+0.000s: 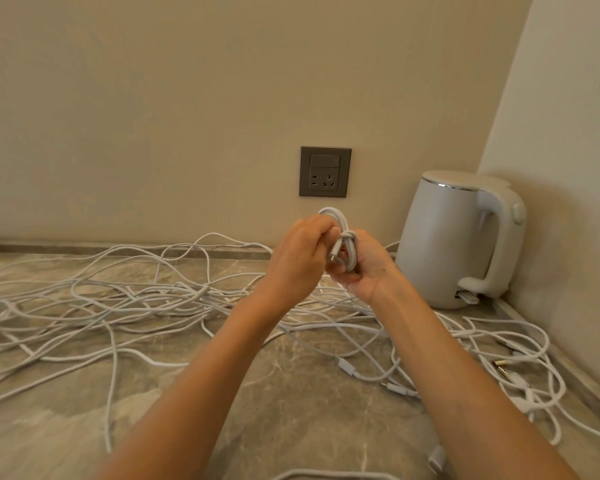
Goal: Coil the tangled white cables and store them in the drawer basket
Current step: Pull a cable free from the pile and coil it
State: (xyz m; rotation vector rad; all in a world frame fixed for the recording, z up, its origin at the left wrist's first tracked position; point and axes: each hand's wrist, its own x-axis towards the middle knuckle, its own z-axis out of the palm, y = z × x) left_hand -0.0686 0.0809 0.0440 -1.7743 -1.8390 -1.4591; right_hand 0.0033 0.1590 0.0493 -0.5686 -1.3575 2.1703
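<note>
Step likely: tying off small coiled white cable bundle (347,239), held above grey marbled stone table (309,410). Keep wrap snug, tuck connector under turn. Grip: left hand (300,252) pinches upper loops; right hand (366,271) curls round lower part. Tail wound round bundle waist. Other tangled white cables (118,299) sprawl on table.

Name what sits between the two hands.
A coiled white cable, gripped by the left hand and right hand, seen in the head view.
</note>
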